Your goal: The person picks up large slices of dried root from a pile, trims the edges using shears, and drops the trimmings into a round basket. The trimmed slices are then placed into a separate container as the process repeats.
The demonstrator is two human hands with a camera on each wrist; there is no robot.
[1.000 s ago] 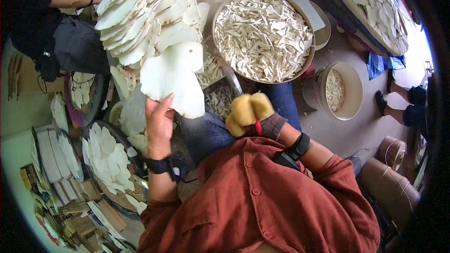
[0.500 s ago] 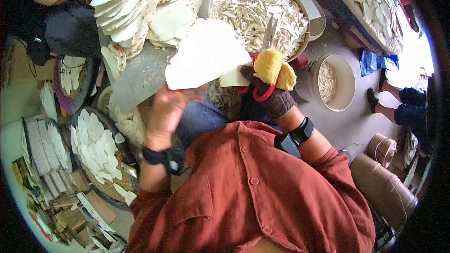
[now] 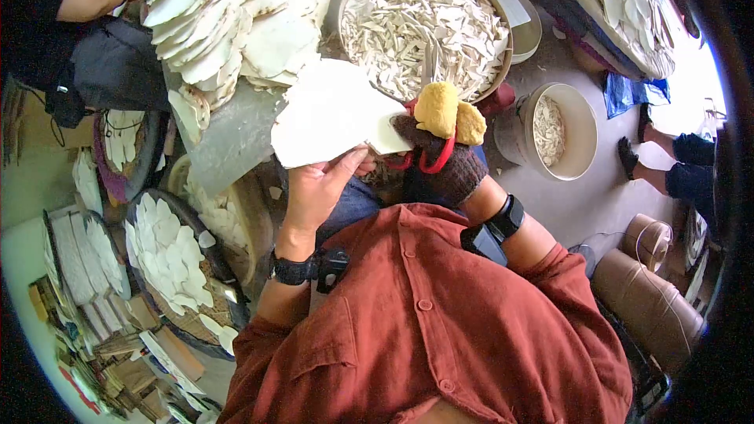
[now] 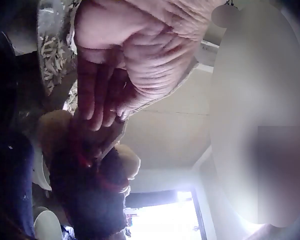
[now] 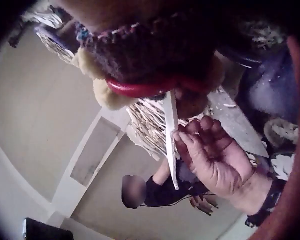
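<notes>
A flat, irregular white sheet (image 3: 326, 114) is held in front of the lap. My bare left hand (image 3: 314, 196) pinches its near edge, thumb on top. My right hand (image 3: 459, 169), in a dark knitted glove with yellow padding (image 3: 437, 108), grips red-handled scissors (image 3: 440, 159) at the sheet's right end. The scissor blades (image 3: 429, 59) point away, toward the tub of cut strips (image 3: 424, 23). In the right wrist view, the sheet (image 5: 171, 145) shows nearly edge-on between the red handle (image 5: 135, 90) and the left thumb.
A tall stack of similar sheets (image 3: 200, 23) stands on the grey table (image 3: 236, 137) at the upper left. Right of the lap is a white bucket (image 3: 585, 133) with pieces inside. Baskets of sheets (image 3: 169, 243) lie left. Another person's arm (image 3: 90, 1) reaches in at far left.
The white sheet has moved right and turned, from over the table's edge to the scissors. The left hand let its fingers loosen midway, then pinched the near edge. The scissors rose toward the tub.
</notes>
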